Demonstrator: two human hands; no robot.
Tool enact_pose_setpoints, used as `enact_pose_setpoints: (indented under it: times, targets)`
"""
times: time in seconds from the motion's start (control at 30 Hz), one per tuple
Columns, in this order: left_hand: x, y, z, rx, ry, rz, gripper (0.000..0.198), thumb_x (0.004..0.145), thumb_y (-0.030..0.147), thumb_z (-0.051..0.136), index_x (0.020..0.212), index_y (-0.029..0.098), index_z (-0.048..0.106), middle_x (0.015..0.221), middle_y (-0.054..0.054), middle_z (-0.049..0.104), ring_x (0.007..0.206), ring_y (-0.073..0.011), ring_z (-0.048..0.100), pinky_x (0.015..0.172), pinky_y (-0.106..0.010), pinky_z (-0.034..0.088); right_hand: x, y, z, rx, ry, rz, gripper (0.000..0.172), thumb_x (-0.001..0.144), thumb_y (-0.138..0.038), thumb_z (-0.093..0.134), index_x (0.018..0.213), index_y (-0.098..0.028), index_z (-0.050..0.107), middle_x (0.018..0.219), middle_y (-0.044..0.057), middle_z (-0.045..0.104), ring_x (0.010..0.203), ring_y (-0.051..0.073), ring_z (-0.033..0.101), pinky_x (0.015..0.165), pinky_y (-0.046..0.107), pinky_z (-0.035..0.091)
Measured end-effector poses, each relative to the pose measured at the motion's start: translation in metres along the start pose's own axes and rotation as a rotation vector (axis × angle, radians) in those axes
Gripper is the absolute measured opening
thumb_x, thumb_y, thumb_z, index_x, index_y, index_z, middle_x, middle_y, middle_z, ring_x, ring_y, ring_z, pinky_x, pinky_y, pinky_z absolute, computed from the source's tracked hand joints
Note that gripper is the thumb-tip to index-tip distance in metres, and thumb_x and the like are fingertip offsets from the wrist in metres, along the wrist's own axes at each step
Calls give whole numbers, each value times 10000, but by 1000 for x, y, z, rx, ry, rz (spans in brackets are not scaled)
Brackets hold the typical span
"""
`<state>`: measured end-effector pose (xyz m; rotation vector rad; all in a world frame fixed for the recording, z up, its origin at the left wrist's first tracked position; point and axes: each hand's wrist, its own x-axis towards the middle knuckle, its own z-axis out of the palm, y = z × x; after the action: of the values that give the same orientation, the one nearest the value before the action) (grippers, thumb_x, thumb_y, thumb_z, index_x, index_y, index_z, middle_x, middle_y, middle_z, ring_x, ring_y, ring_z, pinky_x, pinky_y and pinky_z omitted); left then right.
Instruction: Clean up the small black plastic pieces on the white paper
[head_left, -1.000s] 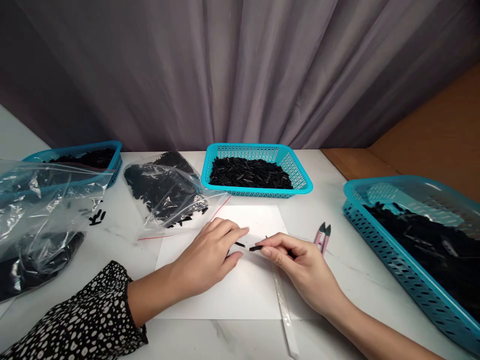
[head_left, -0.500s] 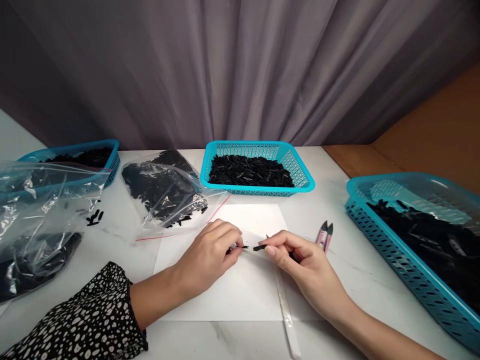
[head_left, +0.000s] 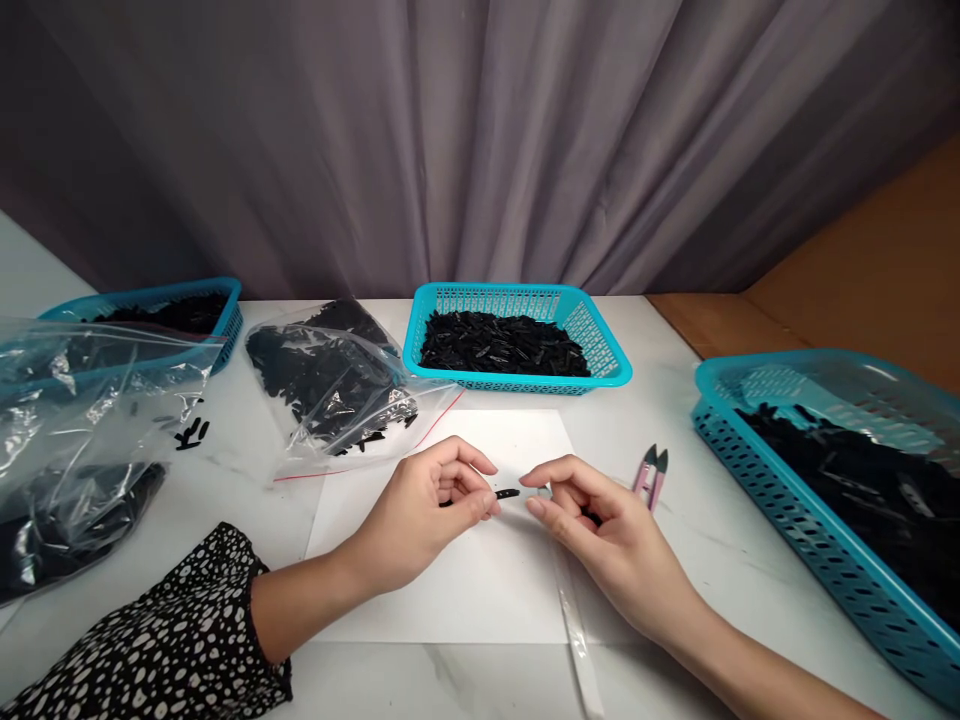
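Observation:
Between its thumb and fingers, my left hand [head_left: 427,500] pinches a small narrow black piece [head_left: 508,493], its free end pointing right. A dark bit also shows behind the left thumb. My right hand [head_left: 600,515] faces it from the right, thumb and index finger apart. Something dark is tucked under its curled fingers, mostly hidden. Both hands are above a white sheet of paper [head_left: 450,610]. A long narrow strip with a shiny clear cover [head_left: 577,650] runs from beneath the right hand towards the front edge.
Small pink scissors or snips [head_left: 650,475] lie right of the paper. A blue basket [head_left: 517,382] of black pieces stands behind it, with others at far left [head_left: 225,310] and right [head_left: 795,540]. Clear zip bags [head_left: 330,390] of black pieces lie left, near loose pieces [head_left: 192,435].
The black piece that my right fingertips pinched has left them; a black piece now sticks out further from my left fingertips. My right thumb and index finger have parted.

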<state>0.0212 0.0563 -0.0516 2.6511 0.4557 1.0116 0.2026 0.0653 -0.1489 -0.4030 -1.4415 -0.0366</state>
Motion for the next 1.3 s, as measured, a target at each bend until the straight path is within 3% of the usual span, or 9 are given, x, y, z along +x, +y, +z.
enact_pose_setpoints:
  times: [0.1,0.27,0.37,0.5,0.67,0.83,0.97,1.17,1.3]
  targets:
    - [-1,1,2,-12,-10,-11,263,856,257,639,1002,87,501,831,-56,640,800,-111,612,746,-227,467,-2,1,3,-85,2,-42,376,933,-458,546,1080,-134,665,599,-13,233,545,97,275,527,240,242]
    - [-2,4,-2,58,-47,5,260,887,300,619,1024,111,505,851,-41,632,818,-114,600,753,-241,459,-3,2,5,-75,38,-38,395,910,-471,562,953,-113,724,562,9,330,518,92,277,501,247,231]
    - [-4,9,-10,445,-64,92,173,906,277,591,1021,151,564,922,-16,595,849,-117,542,754,-263,424,-3,2,4,-43,67,-1,422,884,-491,581,945,-101,729,562,9,299,524,93,263,500,243,215]
    - [-4,10,-19,1043,-127,118,195,846,213,689,992,140,583,1030,-55,513,1005,-216,439,813,-345,348,-1,1,3,21,60,61,463,858,-539,596,951,-107,733,568,4,246,535,100,263,526,250,230]
    - [0,-2,-17,1130,-132,160,51,896,160,610,894,119,580,971,-66,493,946,-216,414,785,-355,324,1,-2,2,89,36,103,485,838,-574,611,901,-107,724,559,5,245,533,96,247,515,243,215]
    - [3,-6,-17,1063,-105,257,44,895,123,583,854,111,578,949,-68,493,932,-212,406,787,-349,329,-1,-3,2,94,34,106,484,838,-588,612,878,-117,718,558,10,261,537,95,255,517,239,202]
    - [2,0,-16,808,11,444,62,916,143,556,861,116,561,951,-49,525,937,-157,447,830,-298,358,-2,-2,0,93,42,128,482,821,-599,622,867,-130,726,578,40,354,576,117,324,540,244,258]
    - [3,7,-10,186,37,62,223,890,318,623,879,98,590,729,-14,585,616,-70,534,580,-193,439,1,-1,-1,72,50,133,510,813,-628,613,867,-135,735,761,122,577,675,166,463,554,261,309]
    - [6,4,-8,-98,-30,-37,159,866,172,629,989,73,605,897,-60,652,772,-86,646,740,-179,513,0,-1,0,212,48,179,533,814,-638,626,852,-108,659,632,52,448,569,96,340,516,228,253]
